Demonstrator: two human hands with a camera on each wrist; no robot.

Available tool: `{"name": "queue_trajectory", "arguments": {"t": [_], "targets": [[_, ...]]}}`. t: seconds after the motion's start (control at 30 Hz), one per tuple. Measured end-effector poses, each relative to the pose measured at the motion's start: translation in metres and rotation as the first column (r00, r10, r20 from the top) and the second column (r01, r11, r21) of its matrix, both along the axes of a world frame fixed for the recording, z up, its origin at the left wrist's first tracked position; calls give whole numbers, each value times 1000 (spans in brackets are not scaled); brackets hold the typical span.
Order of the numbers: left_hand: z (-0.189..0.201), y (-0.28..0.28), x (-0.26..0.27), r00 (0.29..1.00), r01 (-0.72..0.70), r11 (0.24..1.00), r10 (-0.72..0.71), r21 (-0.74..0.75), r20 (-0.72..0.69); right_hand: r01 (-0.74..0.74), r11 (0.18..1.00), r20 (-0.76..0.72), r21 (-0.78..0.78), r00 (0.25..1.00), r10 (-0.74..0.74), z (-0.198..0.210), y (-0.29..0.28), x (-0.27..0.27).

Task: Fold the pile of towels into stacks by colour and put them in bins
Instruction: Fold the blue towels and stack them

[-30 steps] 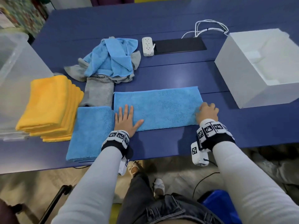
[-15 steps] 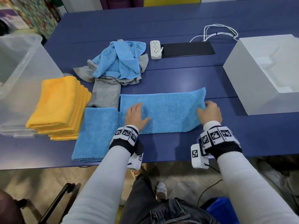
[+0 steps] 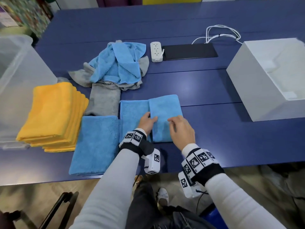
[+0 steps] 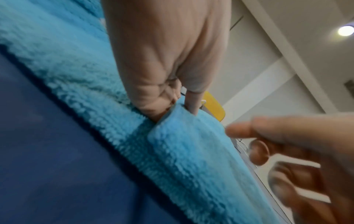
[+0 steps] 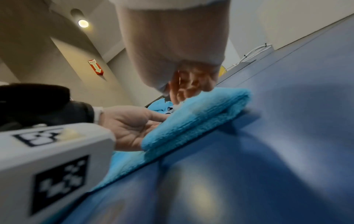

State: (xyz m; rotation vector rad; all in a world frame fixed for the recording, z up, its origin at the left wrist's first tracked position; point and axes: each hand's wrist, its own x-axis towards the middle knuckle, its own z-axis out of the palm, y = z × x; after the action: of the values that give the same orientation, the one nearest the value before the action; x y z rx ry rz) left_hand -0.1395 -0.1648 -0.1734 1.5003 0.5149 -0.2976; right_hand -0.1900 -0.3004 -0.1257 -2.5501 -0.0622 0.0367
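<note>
A light blue towel (image 3: 165,113) lies near the table's front edge, its right end folded over to the left. My left hand (image 3: 152,119) pinches the free edge of that top flap (image 4: 191,151), thumb and fingers either side of it. My right hand (image 3: 171,122) hovers just over the flap with loosely curled fingers and grips nothing. A folded blue towel (image 3: 95,142) lies to the left, beside a yellow stack (image 3: 54,113) and a folded grey towel (image 3: 105,100). Behind them is a loose pile of blue and grey towels (image 3: 118,66).
A clear plastic bin (image 3: 19,76) stands at the left edge and a white bin (image 3: 272,76) at the right. A power strip (image 3: 156,51), a black pad (image 3: 189,51) and white cables (image 3: 221,32) lie at the back. Bare blue table (image 3: 206,126) lies between the towel and the white bin.
My right hand carried the towel's right end over to the left and let it go. My left hand went from lying flat on the towel to pinching the flap's edge.
</note>
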Motion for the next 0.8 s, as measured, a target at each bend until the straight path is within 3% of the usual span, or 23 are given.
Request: {"name": "queue_trajectory", "arguments": {"t": [0.07, 0.17, 0.27, 0.37, 0.47, 0.53, 0.6, 0.63, 0.7, 0.8], "targets": [[13, 0, -1, 999, 6, 998, -8, 57, 42, -46, 990, 58, -132, 997, 54, -4, -5, 8], [18, 2, -4, 997, 9, 999, -13, 50, 79, -155, 948, -144, -280, 982, 118, -14, -6, 16], [16, 7, -8, 998, 13, 999, -15, 44, 63, -234, 926, -309, -296, 941, 139, -26, -4, 16], [20, 9, -9, 996, 77, 994, -80, 81, 38, -246, 917, -322, -316, 936, 140, -33, -5, 14], [26, 12, -11, 986, 137, 975, -151, 176, 70, -225, 950, -336, -218, 931, 143, -31, -7, 17], [29, 18, -15, 962, 163, 860, -247, 483, 114, -128, 988, -287, -83, 953, 99, -27, -8, 18], [33, 23, -24, 912, 168, 579, -399, 798, 97, 75, 995, -180, 63, 982, -62, -25, -8, 19], [34, 24, -28, 882, 185, 440, -469, 879, 49, 184, 975, -158, 122, 974, -164, -23, -8, 21], [31, 23, -34, 830, 291, 274, -548, 917, -99, 379, 893, -276, 244, 910, -310, -19, -11, 30], [22, 15, -37, 790, 412, 206, -567, 888, -234, 447, 817, -485, 364, 840, -244, -14, -17, 44]]}}
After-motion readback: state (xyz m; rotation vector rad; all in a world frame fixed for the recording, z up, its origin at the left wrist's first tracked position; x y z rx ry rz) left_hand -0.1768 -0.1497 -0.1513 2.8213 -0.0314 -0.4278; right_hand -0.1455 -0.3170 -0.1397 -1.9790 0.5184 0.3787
